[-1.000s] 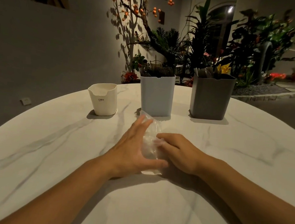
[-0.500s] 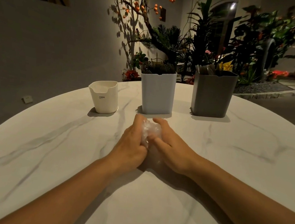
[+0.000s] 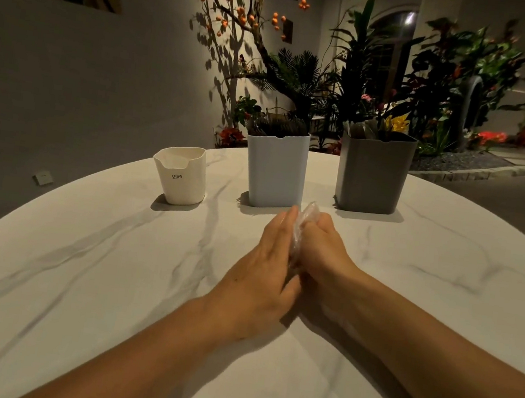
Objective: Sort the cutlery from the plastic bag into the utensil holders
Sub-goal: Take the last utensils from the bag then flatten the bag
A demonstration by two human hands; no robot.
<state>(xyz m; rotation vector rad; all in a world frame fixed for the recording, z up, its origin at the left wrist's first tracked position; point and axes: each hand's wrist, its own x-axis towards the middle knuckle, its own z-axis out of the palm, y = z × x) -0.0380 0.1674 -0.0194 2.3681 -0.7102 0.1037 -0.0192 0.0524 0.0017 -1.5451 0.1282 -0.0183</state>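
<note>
Head view: the round marble table (image 3: 86, 276) curves away at its left and far edges, with broad bare surface to the left and right of the pale blue holder (image 3: 275, 169), which serves as the landmark here. Left of it, well apart, stands a short cream holder (image 3: 180, 174) printed "CRBW"; nothing can be seen inside it from this angle. Right of it stands a grey holder (image 3: 373, 174) with pale wrapped pieces rising above its rim. The blue holder itself carries dark cutlery tips at its top. Just in front of it, slightly to its right, the left hand (image 3: 268, 259) and right hand (image 3: 322, 252) press together around the crumpled plastic bag (image 3: 305, 222), fingers curled on it, its clear top poking out between them. Plants stand beyond the far table edge.
</note>
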